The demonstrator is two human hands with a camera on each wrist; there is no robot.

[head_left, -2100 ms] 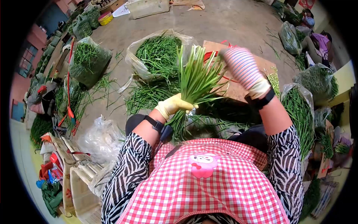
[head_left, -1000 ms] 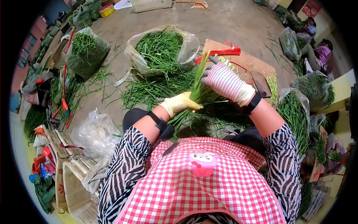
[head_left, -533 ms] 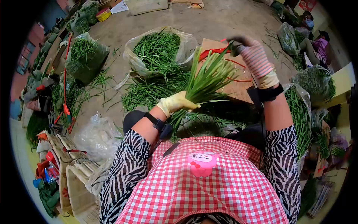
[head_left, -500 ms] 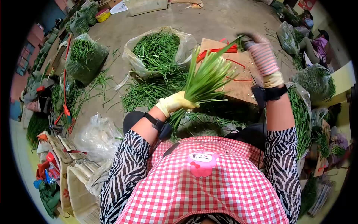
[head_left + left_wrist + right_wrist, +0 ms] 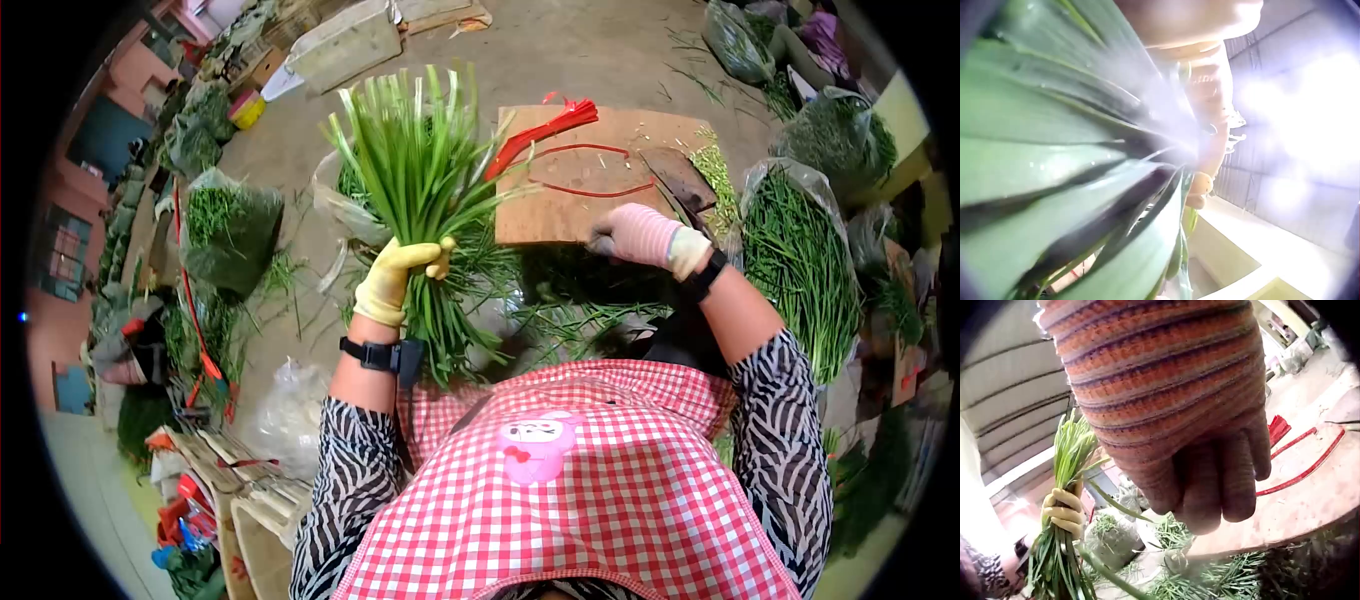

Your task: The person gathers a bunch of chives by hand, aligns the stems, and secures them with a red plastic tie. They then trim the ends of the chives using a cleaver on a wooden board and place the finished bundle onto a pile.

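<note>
Green stalks fan out at 11 o'clock in the head view, clasped in a yellow-gloved left hand.
At 2 o'clock, the right hand bends its fingers beside a brown board; its grip cannot be told.

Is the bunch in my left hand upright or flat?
Upright: your left hand grips the bunch midway, pale ends up, leaves down.

From above, the head view looks forward and down over the flat brown board. Left of the board, the left wrist view faces upward, very close against the long-leaved green bunch. The right wrist view looks across the board's near edge; both board and bunch also show in the head view.
</note>
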